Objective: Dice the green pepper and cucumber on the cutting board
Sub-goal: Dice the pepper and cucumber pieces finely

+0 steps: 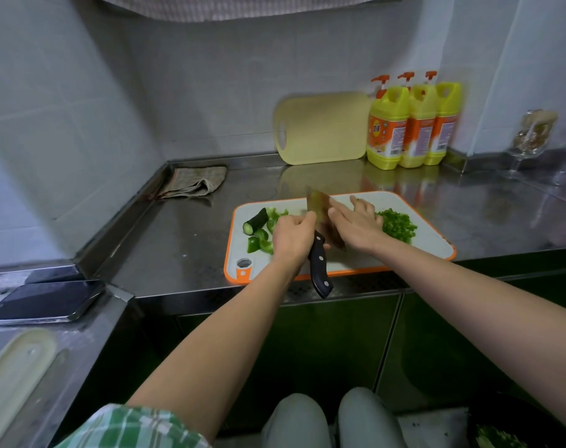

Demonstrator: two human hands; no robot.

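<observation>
Steel counter [184,240] in a tiled kitchen corner, with a white cutting board [433,244], orange-rimmed, set near the front edge. Both hands right over the middle of the board, meeting at the knife [320,270].

Left hand [293,236] clenched round the knife at the top of its black handle. Handle poking out below the fist toward the counter's edge, broad blade tilted up and away. Right hand [356,227] flattened out, fingers straight and laid against the flat of the blade, gripping nothing.

Just left of the left hand, a stub of cucumber [255,220]: dark skin, pale cut end, lying at a slant. Chunky green pepper pieces [263,241] beside and below it, glossy, bright, large and uneven. Just right of the right hand, close by the wrist, a heap of diced pepper [398,225] in small, even bits.

Behind, well apart: a yellow board [323,127] leaning on the wall, three yellow soap bottles [411,124] just beside it, and a crumpled cloth [194,182] in the far-left corner of the counter.
</observation>
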